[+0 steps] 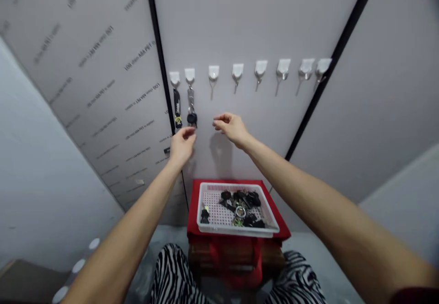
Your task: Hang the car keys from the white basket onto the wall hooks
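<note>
Below a row of wall hooks, my left hand [183, 147] is raised with loosely curled fingers and a small gap at the thumb. Its fingertips are just under a keychain [191, 107] with a chain and a round dark piece, which hangs from the second hook [190, 75]. Whether they touch it I cannot tell. A black strap keychain [177, 105] with a yellow detail hangs from the first hook [174, 79]. To the right, my right hand [233, 128] is held before the wall, fingers bent and slightly apart, with nothing visible in them.
Several more white hooks, such as the third hook [213, 73], run rightward along the grey panel. A white basket [202, 203] holds a dark keychain pile [245, 203] and stands on a red cover [281, 231]. Dark vertical strips [159, 43] divide the wall.
</note>
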Tool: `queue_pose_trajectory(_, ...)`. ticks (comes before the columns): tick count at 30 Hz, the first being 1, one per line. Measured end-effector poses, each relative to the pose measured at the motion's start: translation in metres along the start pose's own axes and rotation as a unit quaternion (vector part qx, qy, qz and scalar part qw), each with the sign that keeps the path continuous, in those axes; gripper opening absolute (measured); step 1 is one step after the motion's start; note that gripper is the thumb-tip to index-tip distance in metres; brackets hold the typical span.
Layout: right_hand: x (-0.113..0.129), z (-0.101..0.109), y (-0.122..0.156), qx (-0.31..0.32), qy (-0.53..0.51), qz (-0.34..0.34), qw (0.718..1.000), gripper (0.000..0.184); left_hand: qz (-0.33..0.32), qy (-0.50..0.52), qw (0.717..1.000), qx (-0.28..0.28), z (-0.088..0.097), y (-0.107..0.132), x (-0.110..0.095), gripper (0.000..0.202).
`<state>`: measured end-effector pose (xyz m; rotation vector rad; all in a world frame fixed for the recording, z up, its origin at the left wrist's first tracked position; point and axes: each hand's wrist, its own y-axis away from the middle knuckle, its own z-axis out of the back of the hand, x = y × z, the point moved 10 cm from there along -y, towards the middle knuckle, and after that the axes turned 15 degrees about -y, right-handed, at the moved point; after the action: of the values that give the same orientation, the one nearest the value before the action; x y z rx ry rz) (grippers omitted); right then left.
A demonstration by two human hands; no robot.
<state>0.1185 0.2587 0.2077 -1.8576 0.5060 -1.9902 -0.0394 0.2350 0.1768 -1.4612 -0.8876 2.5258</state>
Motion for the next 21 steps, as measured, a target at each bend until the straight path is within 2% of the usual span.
queue_pose_trajectory(3,-0.051,0.024,0.047,0.042,0.028,-0.088,0.995,0.014,0.013,-0.043,0.995,0.089,-0.042,0.045,0.030,0.020)
queue_pose_trajectory(6,-0.103,0.048,0.100,0.079,0.098,-0.160,0.979,0.014,0.022,-0.099,0.977,0.185,-0.090,0.097,0.057,0.020)
queue_pose_trajectory(8,-0.127,0.057,0.131,0.117,0.163,-0.170,0.965,0.014,-0.011,-0.131,0.960,0.249,-0.120,0.128,0.063,0.020)
queue_pose_trajectory(11,-0.149,0.057,0.170,0.199,0.247,-0.175,0.932,0.013,-0.089,-0.169,0.916,0.353,-0.156,0.166,0.060,0.021)
queue_pose_trajectory(13,-0.155,0.052,0.188,0.243,0.298,-0.170,0.907,0.012,-0.121,-0.187,0.880,0.420,-0.171,0.185,0.061,0.021)
queue_pose_trajectory(16,-0.157,0.046,0.198,0.266,0.371,-0.144,0.878,0.015,-0.114,-0.204,0.839,0.491,-0.181,0.200,0.068,0.020)
queue_pose_trajectory(19,-0.159,0.044,0.197,0.254,0.411,-0.147,0.863,0.017,-0.096,-0.225,0.827,0.507,-0.183,0.201,0.073,0.021)
queue_pose_trajectory(21,-0.159,0.044,0.194,0.232,0.412,-0.150,0.868,0.019,-0.089,-0.240,0.822,0.509,-0.182,0.201,0.075,0.023)
